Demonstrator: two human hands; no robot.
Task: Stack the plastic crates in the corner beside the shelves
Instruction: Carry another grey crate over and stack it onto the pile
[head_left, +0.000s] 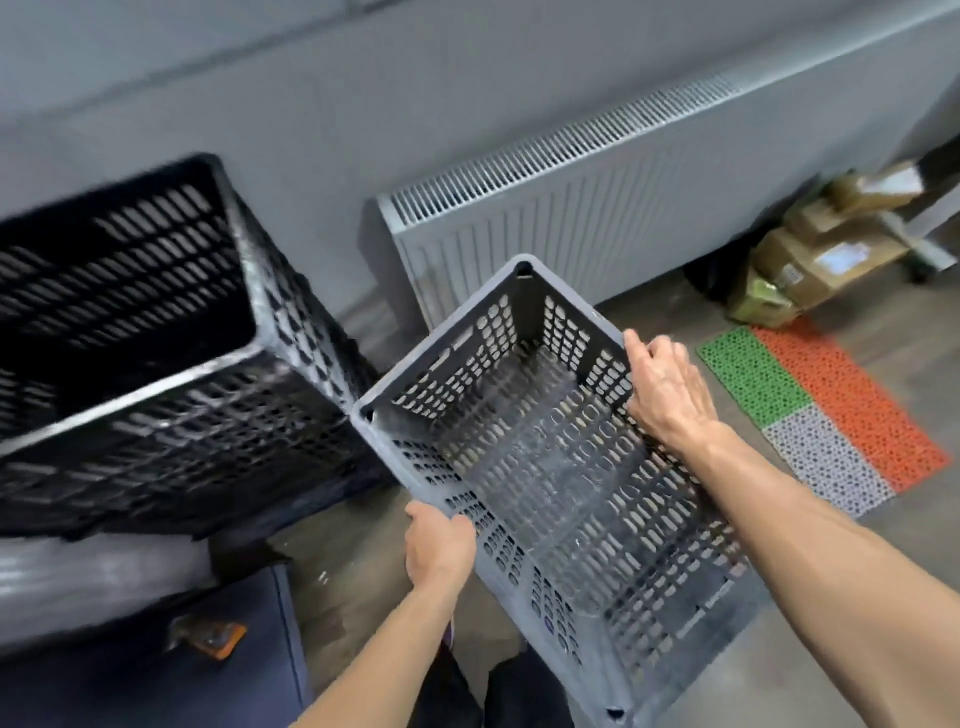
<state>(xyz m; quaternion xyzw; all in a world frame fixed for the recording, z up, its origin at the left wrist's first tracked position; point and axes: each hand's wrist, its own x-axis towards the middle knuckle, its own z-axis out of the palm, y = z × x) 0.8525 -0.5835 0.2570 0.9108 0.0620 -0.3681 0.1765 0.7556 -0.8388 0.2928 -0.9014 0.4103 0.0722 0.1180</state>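
Crates: black crate (135, 332) far left, tall, against the wall (311, 104), blurred. Grey crate (545, 457) sits mid-frame, held off the floor (353, 561), tilted, open top facing the camera; its near-left corner almost meets the black crate's right edge. Left hand (439, 545) grips the grey crate's left rim, fingers curled over it. Right hand (667, 395) grips the right rim, thumb on top. Radiator (597, 208) behind, small gap to the crate's far corner. Bare floor right of the crate, then a green-orange-grey mat (831, 410). Cardboard boxes (826, 254) far right; labels unreadable.
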